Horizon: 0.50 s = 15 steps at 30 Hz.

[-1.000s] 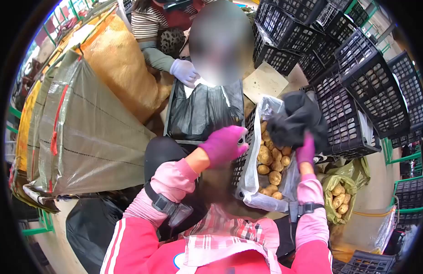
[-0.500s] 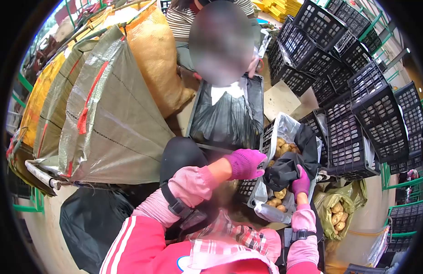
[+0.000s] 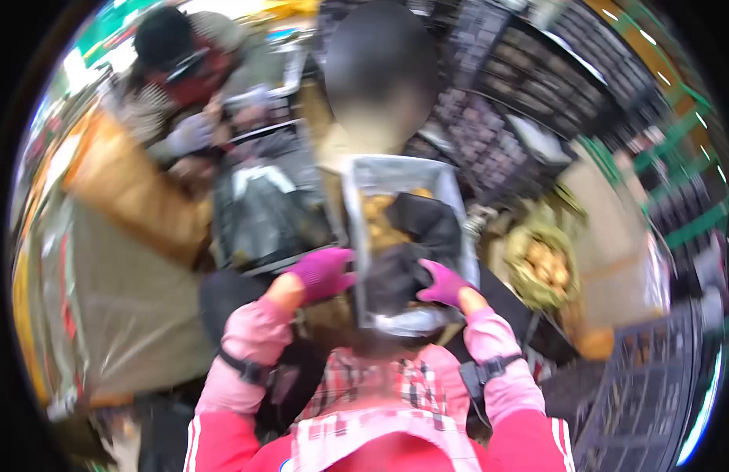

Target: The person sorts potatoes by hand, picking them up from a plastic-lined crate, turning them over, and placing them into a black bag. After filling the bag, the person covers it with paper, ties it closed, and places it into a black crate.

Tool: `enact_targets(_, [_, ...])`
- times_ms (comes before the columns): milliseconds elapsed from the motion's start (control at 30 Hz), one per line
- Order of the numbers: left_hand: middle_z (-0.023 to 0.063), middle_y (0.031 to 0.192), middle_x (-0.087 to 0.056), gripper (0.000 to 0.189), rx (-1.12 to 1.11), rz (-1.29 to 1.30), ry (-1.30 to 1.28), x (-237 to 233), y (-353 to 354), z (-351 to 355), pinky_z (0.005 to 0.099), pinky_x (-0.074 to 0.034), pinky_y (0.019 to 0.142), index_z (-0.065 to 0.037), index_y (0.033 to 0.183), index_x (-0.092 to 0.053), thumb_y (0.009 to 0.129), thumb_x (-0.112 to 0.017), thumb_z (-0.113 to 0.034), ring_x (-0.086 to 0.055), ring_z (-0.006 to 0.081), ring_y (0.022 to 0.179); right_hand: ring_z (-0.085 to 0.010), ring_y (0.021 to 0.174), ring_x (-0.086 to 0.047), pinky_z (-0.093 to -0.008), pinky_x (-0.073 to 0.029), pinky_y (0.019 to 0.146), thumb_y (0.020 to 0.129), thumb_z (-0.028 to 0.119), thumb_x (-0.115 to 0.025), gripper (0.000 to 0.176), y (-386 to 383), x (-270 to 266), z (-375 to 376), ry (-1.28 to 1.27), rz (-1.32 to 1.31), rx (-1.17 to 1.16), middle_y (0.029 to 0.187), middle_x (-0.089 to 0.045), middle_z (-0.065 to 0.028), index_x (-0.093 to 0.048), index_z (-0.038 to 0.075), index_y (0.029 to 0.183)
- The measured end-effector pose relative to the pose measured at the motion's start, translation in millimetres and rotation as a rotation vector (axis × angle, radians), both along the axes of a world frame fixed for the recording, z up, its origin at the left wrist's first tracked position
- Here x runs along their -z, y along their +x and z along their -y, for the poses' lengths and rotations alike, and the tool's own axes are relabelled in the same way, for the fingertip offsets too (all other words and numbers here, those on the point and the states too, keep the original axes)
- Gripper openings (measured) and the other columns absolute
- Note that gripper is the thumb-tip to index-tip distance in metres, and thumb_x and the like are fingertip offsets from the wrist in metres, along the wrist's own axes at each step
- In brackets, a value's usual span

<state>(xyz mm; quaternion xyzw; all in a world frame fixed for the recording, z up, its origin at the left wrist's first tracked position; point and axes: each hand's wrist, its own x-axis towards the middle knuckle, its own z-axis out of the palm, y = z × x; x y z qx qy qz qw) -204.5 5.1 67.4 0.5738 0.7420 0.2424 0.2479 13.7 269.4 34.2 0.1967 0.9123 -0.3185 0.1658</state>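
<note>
A crate (image 3: 353, 212) lined with pale plastic stands in front of me. Potatoes (image 3: 380, 224) lie in it, partly covered by a black sheet (image 3: 427, 220) that looks like plastic or cloth. My left hand (image 3: 321, 274), in a magenta glove, is at the crate's near left side, thumb and fingers apart; whether it touches the wall is blurred. Inside the right wall, my right hand (image 3: 445, 285), gloved alike, lies at the black sheet's edge with thumb and fingers spread. Motion blur hides the fingertips.
Left of the crate is another crate (image 3: 274, 224) lined with black plastic; a person (image 3: 184, 86) sits behind it. A sack of potatoes (image 3: 544, 263) stands open at the right. Black crates (image 3: 537, 71) are stacked behind. Large woven sacks (image 3: 136, 291) fill the left.
My view has swung right, so the crate now sits centrally. My left hand has lowered to the crate's near left side. The black sheet lies flatter over the potatoes; my right hand's fingers have spread.
</note>
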Motion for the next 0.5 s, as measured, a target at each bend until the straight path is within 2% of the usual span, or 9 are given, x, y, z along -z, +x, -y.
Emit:
enact_targets(33, [0.0215, 0.112, -0.064, 0.045, -0.056, 0.076, -0.119, -20.7, 8.2, -2.5, 0.0432, -0.051, 0.087, -0.004, 0.122, -0.059, 0.086, -0.064, -0.032, -0.061, 0.0397, 0.101, -0.0352, 0.136, -0.039, -0.0406, -0.035, 0.112, 0.071, 0.036, -0.075, 0.091, 8.8, -6.8, -1.9, 0.022, -0.034, 0.014, 0.147, -0.04, -0.0206, -0.035, 0.009, 0.147])
enact_targets(67, [0.0207, 0.111, -0.064, 0.044, -0.007, -0.001, -0.005, -6.4, 7.1, -5.9, 0.042, -0.051, 0.086, -0.004, 0.122, -0.059, 0.086, -0.065, -0.029, -0.063, 0.0367, 0.1, -0.0359, 0.134, -0.041, -0.0425, -0.036, 0.111, 0.075, 0.038, -0.072, 0.084, 16.1, -22.4, 0.8, 0.101, -0.093, 0.032, 0.145, -0.043, -0.02, -0.037, 0.01, 0.146])
enact_targets(100, [0.0199, 0.108, -0.065, 0.042, -0.044, 0.038, -0.042, -23.7, 17.6, -8.5, 0.0399, -0.051, 0.084, -0.004, 0.121, -0.059, 0.085, -0.066, -0.024, -0.064, 0.0324, 0.096, -0.036, 0.132, -0.042, -0.0421, -0.036, 0.11, 0.079, 0.038, -0.068, 0.076, 25.6, -40.3, 6.6, 0.199, -0.173, 0.072, 0.142, -0.047, -0.0192, -0.041, 0.009, 0.143])
enact_targets(167, [0.0187, 0.102, -0.065, 0.04, -0.023, 0.052, 0.018, -0.4, 15.8, -22.9, 0.036, -0.052, 0.081, -0.004, 0.121, -0.059, 0.085, -0.066, -0.02, -0.066, 0.0294, 0.092, -0.0357, 0.131, -0.044, -0.0432, -0.035, 0.11, 0.083, 0.037, -0.065, 0.067, 51.3, -84.9, 21.1, 0.343, -0.371, 0.157, 0.139, -0.049, -0.0181, -0.044, 0.01, 0.141])
enact_targets(233, [0.018, 0.107, -0.065, 0.042, -0.008, 0.035, 0.115, 15.8, 16.2, -39.6, 0.0354, -0.051, 0.086, -0.003, 0.123, -0.057, 0.085, -0.066, -0.017, -0.065, 0.0297, 0.098, -0.0351, 0.129, -0.045, -0.0458, -0.035, 0.109, 0.087, 0.037, -0.061, 0.06, 80.4, -126.4, 37.7, 0.451, -0.624, 0.261, 0.137, -0.051, -0.0159, -0.046, 0.011, 0.139])
enact_targets(300, [0.0182, 0.111, -0.065, 0.044, -0.013, 0.056, 0.265, 36.9, 14.1, -62.7, 0.0371, -0.05, 0.091, -0.003, 0.124, -0.057, 0.084, -0.067, -0.019, -0.064, 0.0325, 0.105, -0.0339, 0.123, -0.051, -0.0446, -0.038, 0.107, 0.083, 0.023, -0.068, 0.051, 116.1, -187.9, 65.2, 0.732, -0.81, 0.331, 0.13, -0.057, -0.0165, -0.055, 0.008, 0.13])
enact_targets(367, [0.0176, 0.119, -0.064, 0.043, 0.038, 0.13, 0.286, 25.8, 25.3, -84.1, 0.0355, -0.048, 0.096, -0.003, 0.126, -0.056, 0.085, -0.065, -0.01, -0.062, 0.0302, 0.112, -0.0336, 0.119, -0.055, -0.0431, -0.04, 0.105, 0.079, 0.015, -0.071, 0.045, 163.9, -261.7, 109.3, 1.018, -0.987, 0.423, 0.121, -0.062, -0.0152, -0.061, 0.005, 0.122])
enact_targets(400, [0.0173, 0.119, -0.064, 0.042, 0.052, 0.164, 0.324, 29.3, 29.2, -93.4, 0.0353, -0.048, 0.096, -0.002, 0.126, -0.056, 0.085, -0.065, -0.008, -0.062, 0.03, 0.112, -0.033, 0.116, -0.058, -0.0423, -0.042, 0.103, 0.077, 0.007, -0.071, 0.043, 190.2, -296.2, 144.1, 1.166, -0.9, 0.525, 0.119, -0.063, -0.0146, -0.063, 0.003, 0.119])
enact_targets(500, [0.0149, 0.115, -0.065, 0.037, 0.074, 0.251, 0.45, 54.9, 35.3, -116.8, 0.0331, -0.048, 0.094, -0.001, 0.125, -0.056, 0.089, -0.063, -0.006, -0.063, 0.0251, 0.109, -0.0222, 0.115, -0.06, -0.0352, -0.046, 0.098, 0.086, 0.002, -0.057, 0.039, 268.1, -359.5, 211.9, 1.615, -0.897, 0.817, 0.122, -0.064, -0.0139, -0.061, -0.001, 0.125])
